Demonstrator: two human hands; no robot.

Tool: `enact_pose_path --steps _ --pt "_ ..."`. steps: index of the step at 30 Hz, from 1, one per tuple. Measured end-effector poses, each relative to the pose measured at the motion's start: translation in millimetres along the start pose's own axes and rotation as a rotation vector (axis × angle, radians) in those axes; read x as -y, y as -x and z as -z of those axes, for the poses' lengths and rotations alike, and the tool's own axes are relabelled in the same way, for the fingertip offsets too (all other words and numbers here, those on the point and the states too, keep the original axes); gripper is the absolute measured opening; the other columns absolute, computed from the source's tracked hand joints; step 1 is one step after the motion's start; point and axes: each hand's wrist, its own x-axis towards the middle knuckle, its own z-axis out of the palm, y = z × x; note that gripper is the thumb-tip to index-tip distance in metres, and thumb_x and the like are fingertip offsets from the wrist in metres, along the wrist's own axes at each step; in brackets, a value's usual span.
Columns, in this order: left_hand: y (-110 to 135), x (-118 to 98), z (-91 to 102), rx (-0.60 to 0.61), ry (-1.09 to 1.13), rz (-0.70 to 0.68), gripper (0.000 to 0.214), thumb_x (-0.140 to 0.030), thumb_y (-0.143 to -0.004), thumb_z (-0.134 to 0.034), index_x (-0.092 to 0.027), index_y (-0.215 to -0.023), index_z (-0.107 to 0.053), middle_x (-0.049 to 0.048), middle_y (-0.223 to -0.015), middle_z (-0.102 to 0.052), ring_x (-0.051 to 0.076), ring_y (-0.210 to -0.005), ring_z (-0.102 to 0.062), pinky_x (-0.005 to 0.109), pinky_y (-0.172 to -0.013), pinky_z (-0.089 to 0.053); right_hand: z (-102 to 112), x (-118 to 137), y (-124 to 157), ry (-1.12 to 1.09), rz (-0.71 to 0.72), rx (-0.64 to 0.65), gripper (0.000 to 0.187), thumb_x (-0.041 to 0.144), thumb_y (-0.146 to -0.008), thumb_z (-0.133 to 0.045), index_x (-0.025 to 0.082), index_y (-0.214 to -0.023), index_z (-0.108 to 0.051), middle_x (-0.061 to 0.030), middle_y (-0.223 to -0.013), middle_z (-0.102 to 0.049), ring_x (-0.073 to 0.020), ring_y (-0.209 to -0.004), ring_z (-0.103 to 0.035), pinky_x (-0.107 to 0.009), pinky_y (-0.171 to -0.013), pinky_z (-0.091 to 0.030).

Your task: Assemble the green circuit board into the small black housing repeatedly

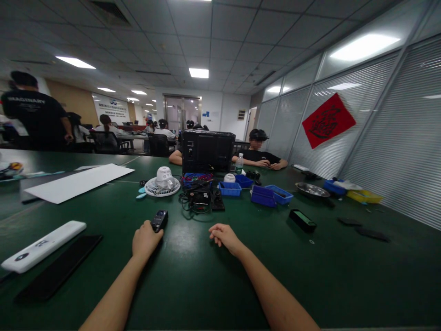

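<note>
My left hand (pixel 146 241) is closed around a black handheld device (pixel 160 221) with a small screen at its top end. The device is over the green table, left of the middle; my fingers cover its lower part. My right hand (pixel 225 238) is over the table to the right, loosely curled with its fingers slightly apart and nothing visible in them. Beyond the hands, a black power supply-like box (pixel 200 197) lies among tangled cables. A white fan part (pixel 164 181) with a round grille sits to its left.
A long white device (pixel 44 246) and a black flat strip (pixel 58 269) lie at left, near a white sheet (pixel 81 181). Blue bins (pixel 230 189), a metal bowl (pixel 313 190) and a black box with a green face (pixel 302 220) stand right. A person sits behind a black casing (pixel 208 151).
</note>
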Motion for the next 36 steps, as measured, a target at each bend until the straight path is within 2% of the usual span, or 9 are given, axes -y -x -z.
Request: enact_pose_path --steps 3,7,12,16,20,24,27,32,36 --pt "5 -10 -7.7 -0.020 -0.016 -0.086 0.042 -0.042 -0.074 -0.044 -0.010 -0.100 -0.051 0.0163 -0.097 -0.062 0.027 -0.086 -0.059 0.032 -0.073 -0.041 -1 2 1 0.009 -0.009 -0.007 0.015 0.021 -0.066 -0.051 0.013 -0.078 -0.057 0.0009 -0.063 -0.059 -0.0046 -0.043 -0.044 -0.016 -0.036 -0.032" --pt "14 -27 -21.9 -0.037 0.002 -0.217 0.052 -0.041 -0.075 -0.046 -0.008 -0.115 -0.044 0.0153 -0.102 -0.059 0.026 -0.093 -0.056 0.031 -0.079 -0.039 -2 4 1 0.029 -0.020 -0.016 0.014 0.019 -0.067 -0.050 0.014 -0.077 -0.057 0.0009 -0.063 -0.059 -0.0044 -0.043 -0.044 -0.015 -0.035 -0.031" --pt "37 -56 -38.0 -0.008 0.059 -0.322 0.061 -0.041 -0.075 -0.049 -0.008 -0.124 -0.036 0.0150 -0.106 -0.057 0.025 -0.097 -0.053 0.030 -0.083 -0.036 -5 3 1 0.043 -0.022 -0.062 0.014 0.017 -0.066 -0.048 0.014 -0.078 -0.056 0.0006 -0.065 -0.059 -0.0044 -0.043 -0.043 -0.015 -0.035 -0.031" --pt "50 -75 -44.5 0.027 0.160 -0.414 0.047 -0.030 -0.074 -0.047 -0.012 -0.118 -0.044 0.0129 -0.110 -0.056 0.024 -0.100 -0.051 0.031 -0.086 -0.035 -7 -1 -2 0.064 -0.036 -0.139 0.018 0.019 -0.067 -0.048 0.015 -0.082 -0.056 0.0030 -0.060 -0.054 -0.0047 -0.040 -0.041 -0.016 -0.034 -0.031" --pt "48 -88 -48.3 0.122 0.311 -0.386 0.060 -0.013 -0.067 -0.047 -0.014 -0.126 -0.037 0.0107 -0.123 -0.051 0.022 -0.109 -0.048 0.029 -0.091 -0.034 -8 -4 -5 0.080 0.004 -0.236 0.026 0.026 -0.070 -0.050 0.015 -0.093 -0.055 0.0025 -0.062 -0.052 -0.0078 -0.046 -0.047 -0.017 -0.034 -0.035" --pt "46 -98 -52.9 0.169 0.426 -0.286 0.064 -0.005 -0.065 -0.040 -0.013 -0.128 -0.034 0.0094 -0.127 -0.049 0.018 -0.115 -0.045 0.026 -0.094 -0.033 -8 -2 -7 0.024 0.050 -0.265 0.041 0.031 -0.072 -0.053 0.017 -0.110 -0.052 -0.0070 -0.093 -0.059 -0.0133 -0.071 -0.058 -0.022 -0.050 -0.048" --pt "52 -108 -56.9 0.152 0.442 -0.338 0.064 0.000 -0.063 -0.038 -0.013 -0.126 -0.039 0.0088 -0.129 -0.047 0.017 -0.119 -0.042 0.027 -0.099 -0.030 -8 -2 -8 -0.021 0.062 -0.252 0.046 0.035 -0.074 -0.052 0.018 -0.117 -0.050 -0.0099 -0.113 -0.055 -0.0178 -0.095 -0.057 -0.027 -0.070 -0.050" --pt "61 -126 -66.6 0.160 0.395 -0.434 0.067 0.001 -0.062 -0.037 -0.009 -0.128 -0.038 0.0113 -0.134 -0.042 0.017 -0.123 -0.037 0.029 -0.104 -0.025 -4 -1 -9 0.084 0.089 -0.292 0.046 0.034 -0.076 -0.051 0.016 -0.119 -0.048 -0.0107 -0.114 -0.057 -0.0193 -0.103 -0.054 -0.031 -0.084 -0.044" --pt "66 -139 -75.6 0.240 0.336 -0.515 0.062 -0.001 -0.066 -0.036 -0.010 -0.127 -0.042 0.0109 -0.129 -0.047 0.019 -0.122 -0.038 0.034 -0.105 -0.022 5 7 -3 0.486 0.038 -0.438 0.055 0.033 -0.072 -0.056 0.018 -0.122 -0.042 -0.0107 -0.110 -0.058 -0.0213 -0.098 -0.055 -0.033 -0.084 -0.042"
